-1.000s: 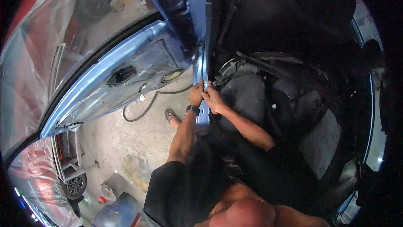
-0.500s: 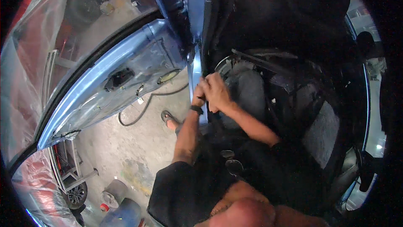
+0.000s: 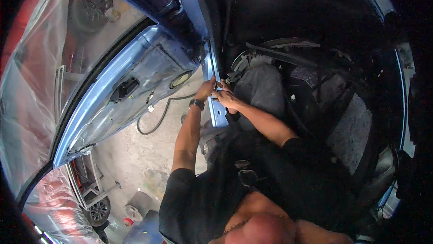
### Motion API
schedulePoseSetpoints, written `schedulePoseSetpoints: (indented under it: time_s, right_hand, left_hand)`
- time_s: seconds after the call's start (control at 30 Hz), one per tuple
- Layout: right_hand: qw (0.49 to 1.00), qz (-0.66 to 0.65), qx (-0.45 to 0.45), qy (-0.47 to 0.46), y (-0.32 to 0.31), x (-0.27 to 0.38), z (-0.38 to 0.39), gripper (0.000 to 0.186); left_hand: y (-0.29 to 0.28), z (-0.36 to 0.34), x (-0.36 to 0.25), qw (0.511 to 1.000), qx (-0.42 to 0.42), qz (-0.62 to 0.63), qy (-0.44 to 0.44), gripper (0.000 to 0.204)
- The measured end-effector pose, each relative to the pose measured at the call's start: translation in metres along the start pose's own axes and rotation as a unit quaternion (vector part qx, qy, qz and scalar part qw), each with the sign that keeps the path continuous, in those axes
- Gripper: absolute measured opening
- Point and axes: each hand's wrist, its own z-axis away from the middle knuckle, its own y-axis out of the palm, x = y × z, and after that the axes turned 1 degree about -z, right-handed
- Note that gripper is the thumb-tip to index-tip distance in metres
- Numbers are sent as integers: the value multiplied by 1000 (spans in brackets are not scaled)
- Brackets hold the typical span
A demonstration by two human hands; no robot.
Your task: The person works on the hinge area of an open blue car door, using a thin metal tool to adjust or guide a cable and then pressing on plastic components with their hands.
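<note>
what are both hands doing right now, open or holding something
Left hand: at the blue door sill, fingers bent; grip cannot be told.
Right hand: beside it over the sill; grip cannot be told.

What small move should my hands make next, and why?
Perhaps slide your bare left hand and bare right hand slightly toward the near end of the blue metal sill: they sit close together partway along it, leaving that end uncovered.
</note>
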Motion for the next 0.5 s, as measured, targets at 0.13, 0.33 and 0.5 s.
schedulePoseSetpoints:
  time_s: [0.13, 0.33, 0.5]
  right_hand:
    - [780, -600, 175, -40, 2, 27, -13, 55]
    - [525, -837, 152, -15, 5, 28, -8, 55]
    - [554, -832, -15, 27, 21, 2, -16, 55]
  left_hand:
    - [-41, -28, 41, 834, -17, -440, 332, 36]
    - [26, 18, 10, 755, -208, -620, 57, 34]
    - [62, 35, -34, 759, -253, -598, -39, 36]
